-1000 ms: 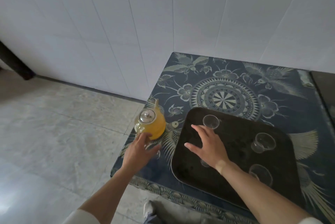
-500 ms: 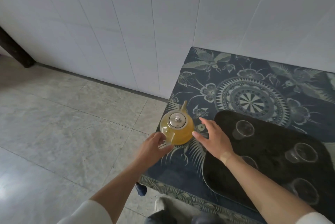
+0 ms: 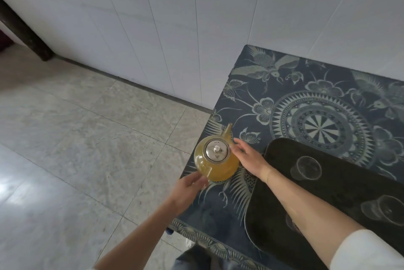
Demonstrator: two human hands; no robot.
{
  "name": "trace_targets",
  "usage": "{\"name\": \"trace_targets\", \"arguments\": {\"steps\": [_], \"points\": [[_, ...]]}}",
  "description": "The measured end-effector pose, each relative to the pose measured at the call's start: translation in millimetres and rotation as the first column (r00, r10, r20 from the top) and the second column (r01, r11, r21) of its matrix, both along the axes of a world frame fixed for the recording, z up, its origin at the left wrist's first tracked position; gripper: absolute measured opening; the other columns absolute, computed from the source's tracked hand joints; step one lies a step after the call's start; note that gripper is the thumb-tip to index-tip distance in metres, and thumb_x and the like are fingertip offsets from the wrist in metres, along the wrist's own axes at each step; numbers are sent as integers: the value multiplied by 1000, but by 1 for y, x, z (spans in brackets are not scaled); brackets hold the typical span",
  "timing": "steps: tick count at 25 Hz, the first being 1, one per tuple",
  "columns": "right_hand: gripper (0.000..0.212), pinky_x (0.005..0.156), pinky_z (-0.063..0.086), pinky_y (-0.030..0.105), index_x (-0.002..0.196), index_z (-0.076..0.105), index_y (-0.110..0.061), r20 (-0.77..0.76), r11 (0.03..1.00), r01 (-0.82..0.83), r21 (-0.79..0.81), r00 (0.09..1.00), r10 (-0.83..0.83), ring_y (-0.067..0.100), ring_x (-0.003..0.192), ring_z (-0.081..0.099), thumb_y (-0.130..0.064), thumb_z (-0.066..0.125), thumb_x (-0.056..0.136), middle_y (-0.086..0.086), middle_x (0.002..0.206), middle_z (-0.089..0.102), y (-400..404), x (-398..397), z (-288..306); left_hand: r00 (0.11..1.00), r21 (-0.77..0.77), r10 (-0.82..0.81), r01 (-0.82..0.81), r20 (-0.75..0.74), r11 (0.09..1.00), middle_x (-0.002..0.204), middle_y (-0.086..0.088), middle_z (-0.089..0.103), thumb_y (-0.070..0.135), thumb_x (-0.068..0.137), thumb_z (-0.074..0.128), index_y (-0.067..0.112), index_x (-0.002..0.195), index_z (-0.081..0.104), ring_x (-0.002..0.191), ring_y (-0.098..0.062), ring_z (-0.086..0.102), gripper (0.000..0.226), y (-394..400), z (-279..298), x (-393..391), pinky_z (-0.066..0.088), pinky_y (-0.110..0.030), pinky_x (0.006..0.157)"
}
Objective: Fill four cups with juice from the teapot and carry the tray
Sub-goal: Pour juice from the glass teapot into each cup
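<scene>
1. The teapot [image 3: 215,160], full of orange juice, stands at the table's [image 3: 284,86] left edge, at nine o'clock from the tray [image 3: 341,186].
2. The left hand [image 3: 188,191] grips its handle, fingers curled.
3. The right hand's [image 3: 249,158] straight fingers touch its side.

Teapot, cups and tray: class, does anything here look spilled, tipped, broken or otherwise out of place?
Nothing stands out. The teapot is upright, lid on, between the left hand and right hand. The two cups in view stand upright and empty on the tray. No juice shows on the tablecloth.
</scene>
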State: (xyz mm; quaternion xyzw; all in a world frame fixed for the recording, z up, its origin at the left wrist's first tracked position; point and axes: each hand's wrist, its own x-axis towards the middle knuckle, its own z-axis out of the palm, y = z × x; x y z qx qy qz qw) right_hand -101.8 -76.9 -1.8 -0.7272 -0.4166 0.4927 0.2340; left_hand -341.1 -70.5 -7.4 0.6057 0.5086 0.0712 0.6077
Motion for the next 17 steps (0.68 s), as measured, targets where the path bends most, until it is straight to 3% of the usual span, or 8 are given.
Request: {"name": "trace_targets", "arguments": {"steps": [3, 8, 13, 17], "points": [[62, 120, 27, 42, 157, 34, -24, -106, 999, 31, -35, 994, -34, 20, 148, 36, -54, 40, 103, 1, 160, 41, 12, 7, -11, 997, -92, 75, -72, 28, 993, 88, 11, 70, 31, 102, 49, 27, 92, 69, 89, -8, 62, 22, 0, -8, 3, 47, -30, 92], [65, 118, 26, 42, 158, 32, -27, -193, 998, -8, -61, 981, -3, 21, 150, 31, -58, 40, 101, -2, 162, 37, 30, 12, -21, 988, -73, 146, -142, 52, 987, 75, 14, 64, 48, 93, 45, 12, 85, 70, 81, -10, 58, 44, -5, -19, 8, 46, -30, 84], [82, 112, 29, 40, 157, 35, -29, -248, 998, -5, -67, 969, -12, 18, 147, 32, -71, 42, 88, -3, 161, 38, 40, 11, -27, 976, 28, 205, -207, 68, 978, 72, 1, 55, 56, 91, 46, 0, 81, 62, 69, -10, 50, 59, -12, -19, 18, 43, -28, 72], [90, 105, 30, 34, 154, 40, -26, -299, 996, 26, -82, 953, -50, 10, 134, 39, -76, 47, 79, -3, 155, 46, 39, 9, -30, 950, 46, 291, -298, 108, 954, 65, -4, 51, 45, 97, 54, -9, 79, 61, 62, -14, 45, 57, -12, -18, 27, 40, -29, 64]]}}
